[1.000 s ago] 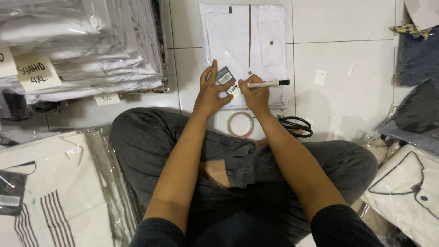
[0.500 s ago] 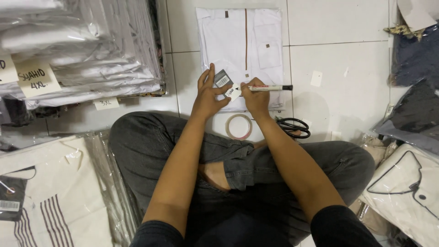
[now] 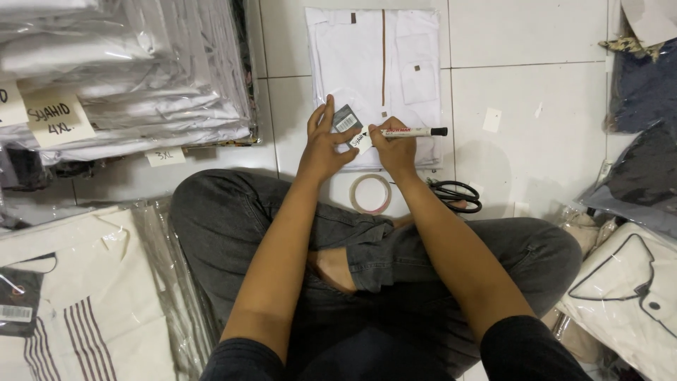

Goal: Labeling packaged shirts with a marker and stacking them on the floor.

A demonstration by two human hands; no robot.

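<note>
A folded white shirt (image 3: 384,56) lies on the tiled floor in front of my crossed legs. My left hand (image 3: 322,144) rests on its near edge and pins a dark hang tag (image 3: 346,118) and a small white label (image 3: 361,139). My right hand (image 3: 392,147) grips a white marker pen with a black cap end (image 3: 412,132), its tip on the white label.
A roll of clear tape (image 3: 371,193) and black scissors (image 3: 457,195) lie on the floor by my knees. A stack of bagged white garments (image 3: 120,77) with paper size labels stands at the left. More bagged garments lie at the lower left (image 3: 63,310) and right (image 3: 635,282).
The view has shifted slightly; both hands stay on the shirt's near edge with the marker at the label. Nothing was picked up or let go.
</note>
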